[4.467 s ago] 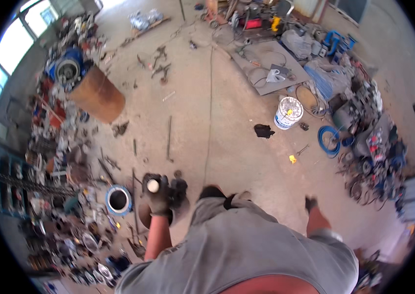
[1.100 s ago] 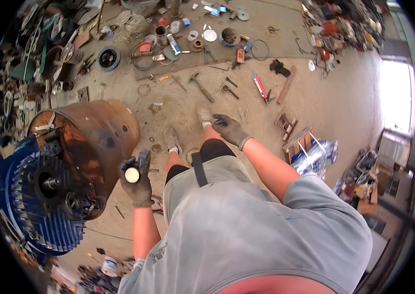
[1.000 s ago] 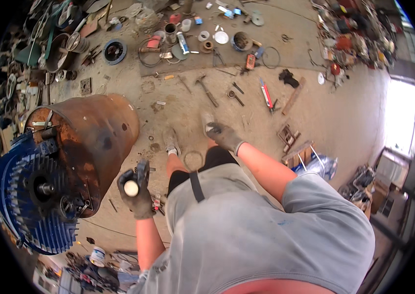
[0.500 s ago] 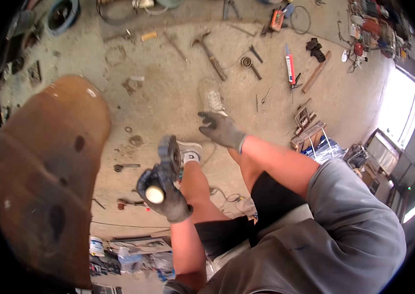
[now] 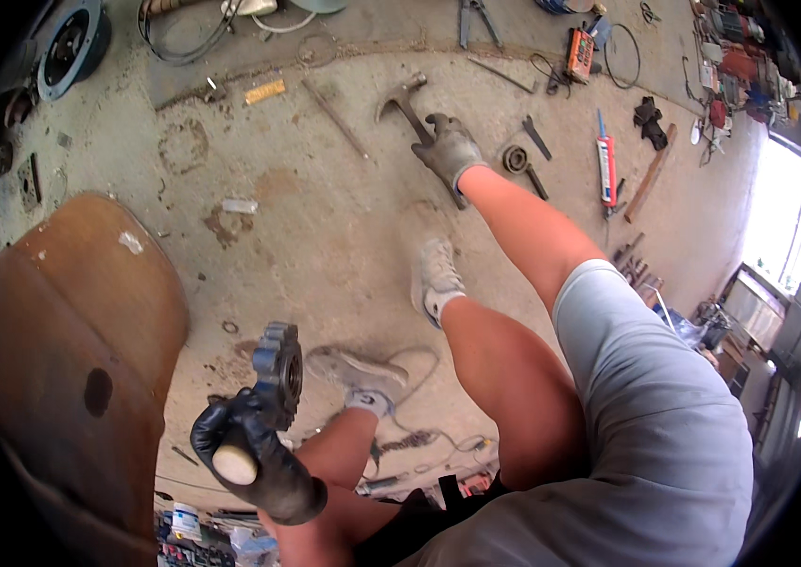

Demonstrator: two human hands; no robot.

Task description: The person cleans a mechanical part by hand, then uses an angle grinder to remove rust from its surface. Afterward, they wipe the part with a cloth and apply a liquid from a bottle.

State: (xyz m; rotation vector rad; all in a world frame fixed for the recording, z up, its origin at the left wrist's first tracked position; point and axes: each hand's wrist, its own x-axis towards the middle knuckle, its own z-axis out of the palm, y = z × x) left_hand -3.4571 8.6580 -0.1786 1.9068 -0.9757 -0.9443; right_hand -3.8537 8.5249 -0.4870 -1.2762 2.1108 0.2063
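In my left hand (image 5: 258, 463), gloved in dark grey, is a round wooden handle (image 5: 234, 464), its pale end facing up. A dark toothed metal gear (image 5: 277, 373) stands upright just beyond those fingers; how it joins the handle is hidden. My right hand (image 5: 452, 151), in a grey glove, reaches far forward to a hammer (image 5: 409, 109) lying on the concrete floor. Its fingers are closed about the handle, whose end sticks out below the palm. The hammer head, with a curved pointed end, lies beyond the fingertips.
Close on my left rises a large rusty curved metal piece (image 5: 88, 312). Right of the hammer lie a ring-ended tool (image 5: 516, 160), a red and white sealant tube (image 5: 606, 161) and a wooden strip (image 5: 651, 175). A metal rod (image 5: 336, 118) lies to its left.
My right hand has moved forward from near my shoe to the hammer and taken hold of its handle. My left hand, with the handle and gear, has shifted lower left in view.
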